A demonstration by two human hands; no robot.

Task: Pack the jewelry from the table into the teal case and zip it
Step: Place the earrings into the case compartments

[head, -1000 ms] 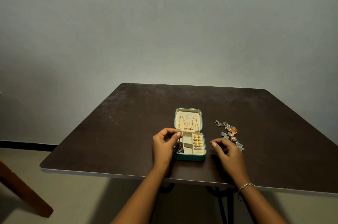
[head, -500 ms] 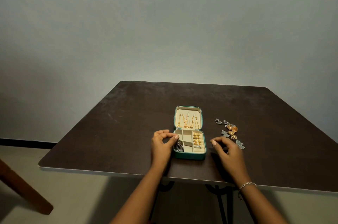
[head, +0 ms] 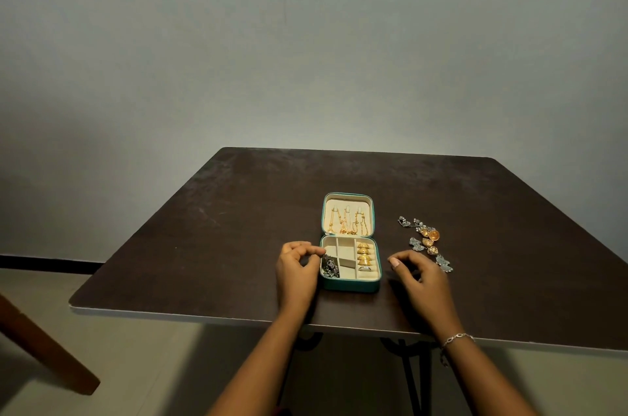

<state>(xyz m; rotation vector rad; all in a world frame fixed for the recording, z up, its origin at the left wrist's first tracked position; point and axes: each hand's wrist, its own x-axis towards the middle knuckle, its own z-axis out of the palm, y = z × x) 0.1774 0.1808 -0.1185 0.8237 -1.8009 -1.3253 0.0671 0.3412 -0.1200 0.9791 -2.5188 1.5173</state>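
Note:
The teal case (head: 350, 284) lies open on the dark table (head: 221, 228), its lid (head: 346, 199) tipped back with gold chains hung inside. Gold rings (head: 365, 255) fill the tray's right column. A dark silver piece (head: 329, 267) lies in the front-left compartment. My left hand (head: 295, 271) sits at the case's left edge, with thumb and forefinger pinched together at the top of that silver piece. My right hand (head: 423, 279) hovers right of the case, fingers loosely curled and holding nothing. Loose silver and gold jewelry (head: 424, 242) lies just beyond it.
The table's near edge (head: 204, 317) runs just under my forearms. A brown wooden leg (head: 44, 347) slants across the floor at lower left. A plain wall stands behind the table. A thin bracelet (head: 457, 338) is on my right wrist.
My left hand has lowered the dangling silver piece into the front-left compartment and dropped closer to the case's edge. My right hand has hardly moved.

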